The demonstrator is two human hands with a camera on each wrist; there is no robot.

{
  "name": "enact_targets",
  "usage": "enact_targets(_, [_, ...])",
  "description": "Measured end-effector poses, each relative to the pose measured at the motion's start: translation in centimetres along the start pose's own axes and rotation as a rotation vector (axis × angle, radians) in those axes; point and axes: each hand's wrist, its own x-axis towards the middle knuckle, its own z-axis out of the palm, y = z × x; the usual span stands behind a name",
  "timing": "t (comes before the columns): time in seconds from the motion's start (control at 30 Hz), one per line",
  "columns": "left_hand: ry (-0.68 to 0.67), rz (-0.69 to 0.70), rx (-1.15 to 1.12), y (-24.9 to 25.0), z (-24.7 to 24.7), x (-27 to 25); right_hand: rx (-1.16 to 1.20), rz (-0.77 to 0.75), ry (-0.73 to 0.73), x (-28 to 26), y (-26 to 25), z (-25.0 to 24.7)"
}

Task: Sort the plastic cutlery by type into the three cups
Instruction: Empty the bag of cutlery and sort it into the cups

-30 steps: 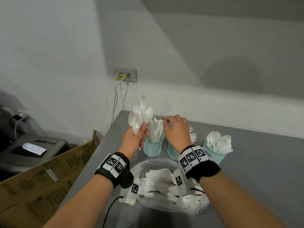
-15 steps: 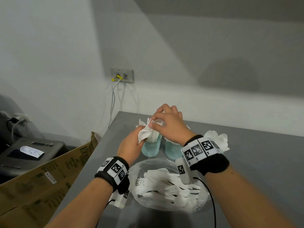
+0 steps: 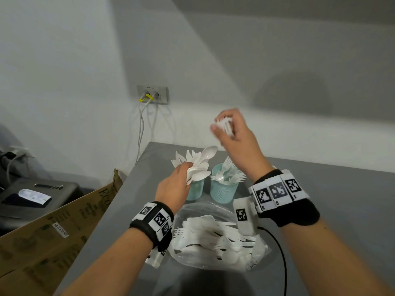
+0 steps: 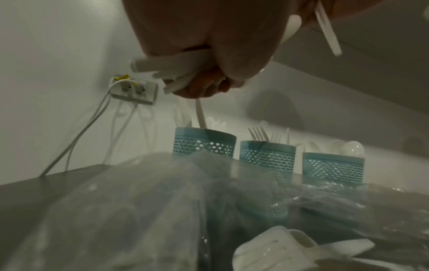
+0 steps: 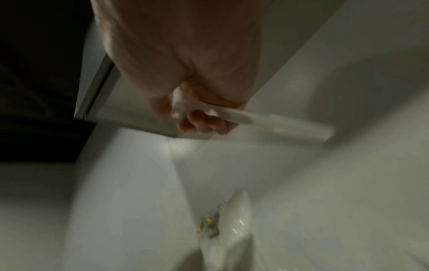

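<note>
Sorting looks roughly midway: all three cups hold cutlery. The left cup (image 4: pixel 204 143) shows what seem to be knife blades, the middle cup (image 4: pixel 267 153) holds forks, and the right cup (image 4: pixel 333 167) holds spoons. That right cup is hidden behind the right forearm in the head view. A good heap of unsorted cutlery (image 3: pixel 213 238) lies in the clear plastic bag (image 3: pixel 192 211) on the grey table (image 3: pixel 342 199), near the person's body, so much remains.

The left hand (image 3: pixel 173 184) is curled tight round a mixed bundle (image 3: pixel 197 165) of spoons and other pieces, held just above the left cup. The right hand (image 3: pixel 234 133) is raised above the cups, fingers closed on one white piece (image 5: pixel 255 119); blur hides its type.
</note>
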Motion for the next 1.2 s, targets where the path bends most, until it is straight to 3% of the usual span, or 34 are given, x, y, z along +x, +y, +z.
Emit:
enact_targets(0.17, [0.025, -0.006, 0.010, 0.6, 0.1, 0.3, -0.572, 0.141, -0.321, -1.1, 3.7, 2.2])
enact_targets(0.37, [0.056, -0.046, -0.054, 0.9, 0.1, 0.7, -0.667, 0.132, -0.297, -0.8, 3.1, 2.8])
enact_targets(0.47, [0.083, -0.027, -0.170, 1.5, -0.1, 1.2, -0.761, 0.062, -0.256, -0.4, 2.5, 2.5])
enact_targets(0.57, [0.060, -0.011, -0.472, 2.6, -0.4, 1.8, -0.731, -0.008, -0.181, -0.4, 2.7, 2.3])
enact_targets(0.77, [0.023, 0.024, -0.704, 3.9, -0.4, 2.8, -0.331, -0.008, 0.132, -0.6, 3.8, 2.1])
enact_targets(1.07, [-0.008, 0.003, -0.633, 3.9, 1.0, 2.7, -0.192, -0.114, 0.378, 0.7, 0.6, -2.0])
enact_targets(1.2, [0.064, -0.077, -0.608, 3.1, 1.2, 2.9, -0.345, -0.117, 0.459, 1.0, 0.5, -4.8])
